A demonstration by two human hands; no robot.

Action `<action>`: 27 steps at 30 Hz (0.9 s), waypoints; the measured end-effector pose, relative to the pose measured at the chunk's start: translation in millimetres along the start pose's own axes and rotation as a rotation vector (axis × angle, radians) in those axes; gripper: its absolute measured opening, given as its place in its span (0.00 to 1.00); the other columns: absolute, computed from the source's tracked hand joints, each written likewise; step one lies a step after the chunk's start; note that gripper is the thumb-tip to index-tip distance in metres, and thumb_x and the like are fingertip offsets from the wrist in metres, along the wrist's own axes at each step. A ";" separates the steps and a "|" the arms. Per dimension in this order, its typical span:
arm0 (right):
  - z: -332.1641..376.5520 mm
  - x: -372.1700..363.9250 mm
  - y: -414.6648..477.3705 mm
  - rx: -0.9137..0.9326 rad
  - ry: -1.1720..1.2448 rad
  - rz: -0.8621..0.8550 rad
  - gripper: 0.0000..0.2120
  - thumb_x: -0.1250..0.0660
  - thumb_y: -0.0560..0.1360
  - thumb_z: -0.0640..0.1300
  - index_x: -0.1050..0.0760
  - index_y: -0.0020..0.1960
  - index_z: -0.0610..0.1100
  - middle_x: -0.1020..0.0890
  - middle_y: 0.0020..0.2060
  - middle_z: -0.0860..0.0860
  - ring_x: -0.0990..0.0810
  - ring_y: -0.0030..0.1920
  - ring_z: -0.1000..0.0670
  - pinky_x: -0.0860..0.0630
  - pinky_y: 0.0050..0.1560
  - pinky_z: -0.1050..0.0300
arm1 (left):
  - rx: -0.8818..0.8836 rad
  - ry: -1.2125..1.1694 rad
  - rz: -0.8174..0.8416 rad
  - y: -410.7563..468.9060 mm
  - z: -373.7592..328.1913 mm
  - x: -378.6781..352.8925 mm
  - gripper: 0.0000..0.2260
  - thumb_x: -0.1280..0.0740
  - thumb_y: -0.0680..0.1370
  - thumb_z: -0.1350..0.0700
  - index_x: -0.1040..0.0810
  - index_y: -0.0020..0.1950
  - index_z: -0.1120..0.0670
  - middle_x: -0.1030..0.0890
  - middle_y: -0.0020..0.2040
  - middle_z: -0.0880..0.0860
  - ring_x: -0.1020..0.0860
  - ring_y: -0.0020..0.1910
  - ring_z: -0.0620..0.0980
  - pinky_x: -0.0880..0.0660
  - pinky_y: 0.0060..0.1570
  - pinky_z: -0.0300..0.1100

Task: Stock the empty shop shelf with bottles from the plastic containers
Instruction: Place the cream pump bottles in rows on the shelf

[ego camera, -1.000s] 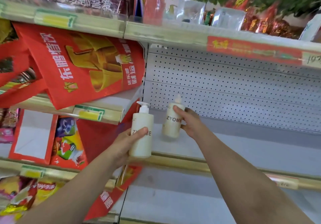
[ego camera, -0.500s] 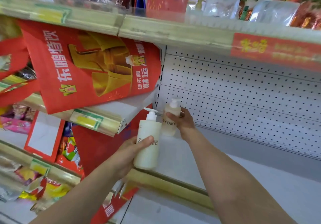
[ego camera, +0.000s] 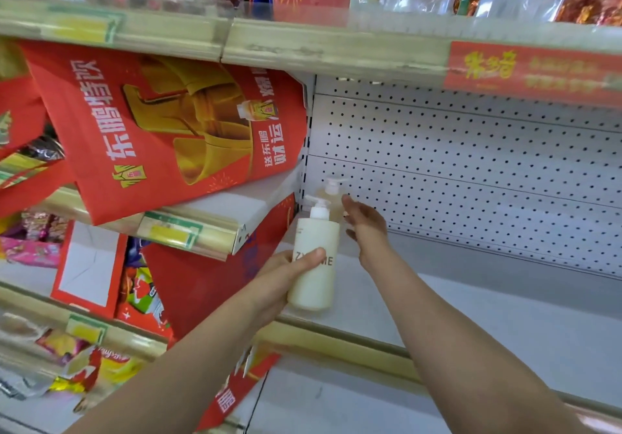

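Note:
My left hand (ego camera: 286, 273) grips a cream pump bottle (ego camera: 314, 262) with grey lettering, upright over the front left of the bare white shelf (ego camera: 471, 315). A second pump bottle (ego camera: 331, 194) stands at the shelf's back left corner against the pegboard, mostly hidden behind the first. My right hand (ego camera: 365, 223) is just right of that back bottle, fingers straight and spread, holding nothing; whether it touches the bottle I cannot tell.
A white perforated back panel (ego camera: 471, 171) closes the shelf behind. A red printed bag (ego camera: 168, 130) hangs over the left bay, above snack packets (ego camera: 67, 349). The upper shelf edge (ego camera: 336, 46) overhangs. A gold price rail (ego camera: 353, 339) runs along the shelf front.
My right hand carried its bottle to the shelf's back left corner and has let go, its fingers now straightened. My left hand with its bottle moved up toward the shelf.

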State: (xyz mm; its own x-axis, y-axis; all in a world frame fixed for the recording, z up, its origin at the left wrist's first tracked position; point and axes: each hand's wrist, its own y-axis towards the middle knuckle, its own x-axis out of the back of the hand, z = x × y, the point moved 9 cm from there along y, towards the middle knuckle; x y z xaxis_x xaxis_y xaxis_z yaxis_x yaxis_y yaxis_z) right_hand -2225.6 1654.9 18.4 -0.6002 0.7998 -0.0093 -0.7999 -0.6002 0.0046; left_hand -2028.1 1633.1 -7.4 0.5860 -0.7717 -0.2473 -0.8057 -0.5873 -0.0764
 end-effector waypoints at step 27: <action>17.2 55.4 36.5 0.028 -0.295 0.219 0.38 0.16 0.58 0.47 0.24 0.65 0.44 0.15 0.56 0.51 0.17 0.57 0.49 0.21 0.62 0.47 | -0.257 0.419 -0.385 145.7 -49.0 4.7 0.41 0.21 0.68 0.50 0.39 0.77 0.47 0.32 0.73 0.50 0.33 0.72 0.51 0.33 0.69 0.49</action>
State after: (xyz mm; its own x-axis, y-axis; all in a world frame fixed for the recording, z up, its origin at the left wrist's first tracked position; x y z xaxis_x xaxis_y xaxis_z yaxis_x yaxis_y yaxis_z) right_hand -2288.1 1677.5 35.3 -0.7286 0.6232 0.2842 -0.6495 -0.7603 0.0022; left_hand -2138.5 1531.9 27.6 0.8562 -0.4927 0.1553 -0.5141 -0.8421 0.1632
